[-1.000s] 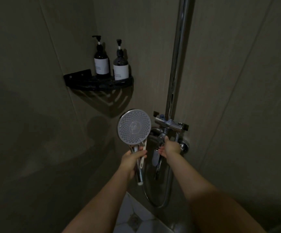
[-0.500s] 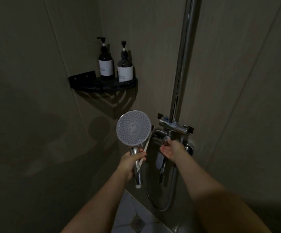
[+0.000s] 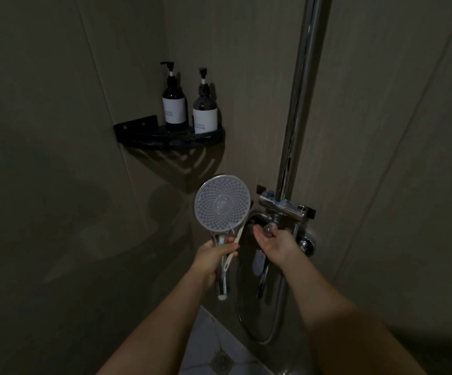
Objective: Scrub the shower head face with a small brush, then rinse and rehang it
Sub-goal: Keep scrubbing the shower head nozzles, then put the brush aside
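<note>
My left hand [image 3: 214, 255] grips the chrome handle of the round shower head [image 3: 222, 204], whose pale dotted face points up toward me. The same hand also holds a small white brush [image 3: 234, 249] pressed along the handle, its far end behind the head's lower right rim. My right hand [image 3: 273, 240] is at the chrome mixer valve [image 3: 284, 212], palm turned up with fingers straight, a round chrome knob [image 3: 269, 229] against its fingers. The hose [image 3: 257, 328] loops down below the valve.
A vertical chrome riser pipe [image 3: 300, 98] climbs the wall above the valve. A black corner shelf [image 3: 170, 139] carries two dark pump bottles [image 3: 174, 104] [image 3: 204, 109]. Patterned floor tiles [image 3: 214, 350] show between my forearms. The shower is dim.
My right hand has turned palm up at the valve knob. The view has shifted, and the shower head in my left hand stays about where it was.
</note>
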